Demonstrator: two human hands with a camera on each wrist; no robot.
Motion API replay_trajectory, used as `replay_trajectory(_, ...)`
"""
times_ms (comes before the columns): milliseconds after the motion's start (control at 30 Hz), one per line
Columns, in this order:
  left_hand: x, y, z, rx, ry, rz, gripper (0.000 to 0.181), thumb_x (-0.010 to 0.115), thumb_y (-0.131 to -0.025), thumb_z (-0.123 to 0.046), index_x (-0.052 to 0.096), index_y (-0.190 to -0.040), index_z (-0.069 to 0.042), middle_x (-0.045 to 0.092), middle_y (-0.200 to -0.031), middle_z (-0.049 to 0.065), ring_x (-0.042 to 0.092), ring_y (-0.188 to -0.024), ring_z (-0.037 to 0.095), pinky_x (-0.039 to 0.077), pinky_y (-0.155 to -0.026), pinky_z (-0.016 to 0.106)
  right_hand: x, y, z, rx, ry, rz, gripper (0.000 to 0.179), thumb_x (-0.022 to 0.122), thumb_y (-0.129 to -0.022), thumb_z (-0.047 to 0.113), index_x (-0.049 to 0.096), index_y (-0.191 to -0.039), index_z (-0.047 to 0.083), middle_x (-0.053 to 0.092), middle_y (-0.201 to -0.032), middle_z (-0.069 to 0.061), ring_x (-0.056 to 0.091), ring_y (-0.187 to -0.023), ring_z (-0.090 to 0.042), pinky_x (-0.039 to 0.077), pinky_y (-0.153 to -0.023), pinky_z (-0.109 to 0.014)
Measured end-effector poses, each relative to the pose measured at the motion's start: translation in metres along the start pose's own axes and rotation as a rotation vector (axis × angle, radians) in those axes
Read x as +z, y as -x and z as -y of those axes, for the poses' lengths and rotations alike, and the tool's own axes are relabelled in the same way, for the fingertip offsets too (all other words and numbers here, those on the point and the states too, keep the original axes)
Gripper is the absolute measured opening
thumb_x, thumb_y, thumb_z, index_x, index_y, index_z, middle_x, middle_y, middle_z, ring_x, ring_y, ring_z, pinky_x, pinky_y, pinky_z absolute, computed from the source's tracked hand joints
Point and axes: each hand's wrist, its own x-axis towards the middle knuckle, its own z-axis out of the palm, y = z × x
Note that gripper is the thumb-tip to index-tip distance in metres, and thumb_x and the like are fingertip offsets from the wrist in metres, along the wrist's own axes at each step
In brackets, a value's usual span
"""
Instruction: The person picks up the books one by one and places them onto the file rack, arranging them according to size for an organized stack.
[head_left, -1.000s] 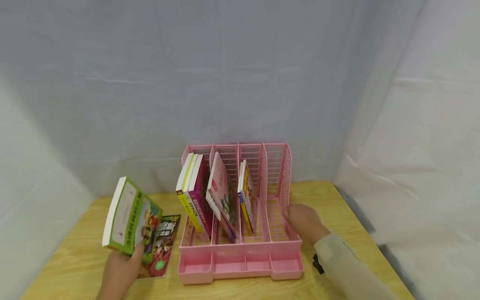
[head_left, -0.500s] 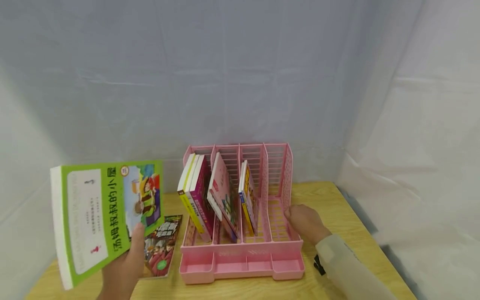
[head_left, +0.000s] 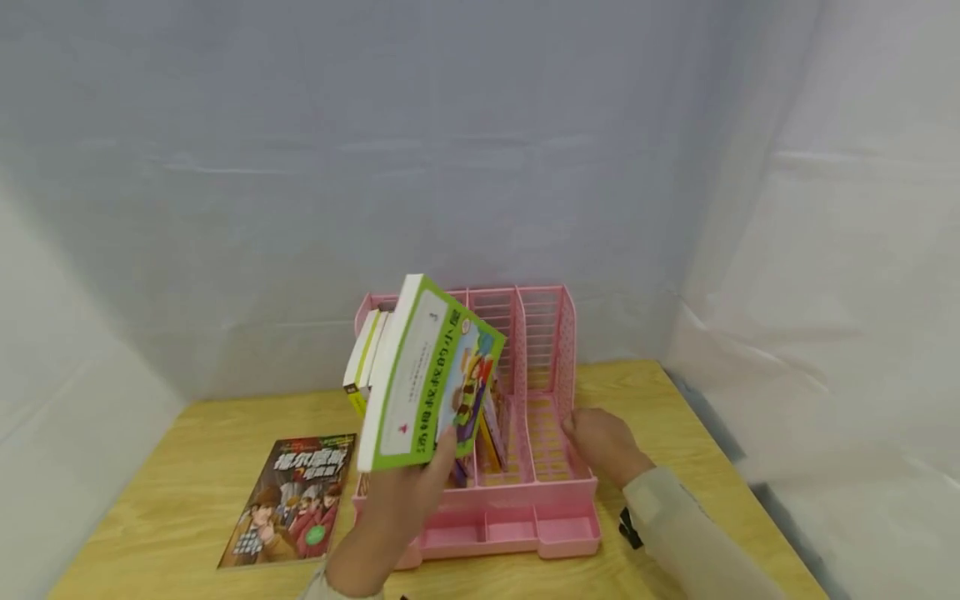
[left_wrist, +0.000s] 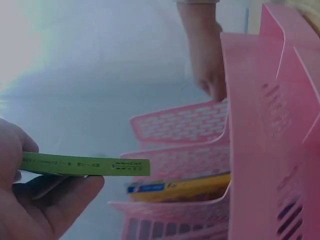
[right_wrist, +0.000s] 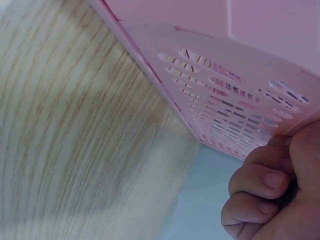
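Observation:
My left hand (head_left: 408, 500) grips a thick green-covered paperback book (head_left: 420, 383), thumb on its cover. It is raised and tilted in front of the pink file rack (head_left: 517, 498), hiding part of it. In the left wrist view the green spine (left_wrist: 85, 164) lies between thumb and fingers, apart from the rack dividers. My right hand (head_left: 606, 443) holds the rack's right side wall; the right wrist view shows its curled fingers (right_wrist: 260, 180) at the wall's edge. Inside the rack stand a thin yellow-spined book (head_left: 491, 437) and white-edged books (head_left: 363, 354), partly hidden.
A dark-covered comic book (head_left: 294, 500) lies flat on the wooden table (head_left: 180, 492), left of the rack. Small open trays (head_left: 510, 529) line the rack's front. White sheeting (head_left: 450, 150) hangs behind and at both sides.
My left hand first lifted the green book and turned its cover toward me, then carried it right, from above the comic book to the rack's front. The right hand keeps its place.

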Motion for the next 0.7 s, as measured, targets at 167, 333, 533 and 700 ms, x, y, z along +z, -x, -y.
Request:
replay_trajectory(167,0.023,-0.03,-0.073,-0.472,-0.032,0.083,0.066,0.058,-0.098,0.003,0.031,-0.157,-0.004,0.055,-0.142,0.03,0.069,-0.078,0.027,0.056,-0.051,0.029,0.004,-0.001,0.001,0.001,-0.028,-0.02,0.042,0.047,-0.109,0.023,0.043,-0.068,0.013,0.046,-0.064,-0.004,0.044,-0.061,-0.019,0.043,-0.058,-0.036)
replay_trajectory(333,0.037,-0.027,-0.041,-0.69,-0.088,0.099,0.049,0.058,-0.1,-0.015,0.053,-0.146,0.0,0.067,-0.129,0.027,0.064,-0.058,0.021,0.053,-0.044,0.034,0.009,0.001,0.002,-0.013,-0.043,-0.02,0.044,0.048,-0.109,0.021,0.039,-0.066,0.014,0.039,-0.061,-0.002,0.039,-0.059,-0.017,0.037,-0.056,-0.031)
replay_trajectory(533,0.05,-0.025,-0.017,-0.644,-0.237,0.176,0.052,0.055,-0.101,-0.016,0.047,-0.15,0.0,0.066,-0.129,0.029,0.062,-0.057,0.018,0.045,-0.042,0.028,0.011,0.0,0.004,0.021,-0.09,-0.022,0.045,0.047,-0.108,0.022,0.039,-0.064,0.014,0.038,-0.06,0.0,0.037,-0.058,-0.016,0.035,-0.058,-0.031)
replay_trajectory(700,0.063,-0.012,-0.002,-0.584,-0.383,0.289,0.054,0.057,-0.101,-0.019,0.044,-0.152,-0.007,0.064,-0.131,0.022,0.065,-0.071,0.022,0.05,-0.053,0.035,0.013,0.002,0.004,0.048,-0.141,-0.012,0.045,0.046,-0.108,0.021,0.038,-0.064,0.015,0.037,-0.059,0.0,0.036,-0.057,-0.016,0.033,-0.058,-0.03)
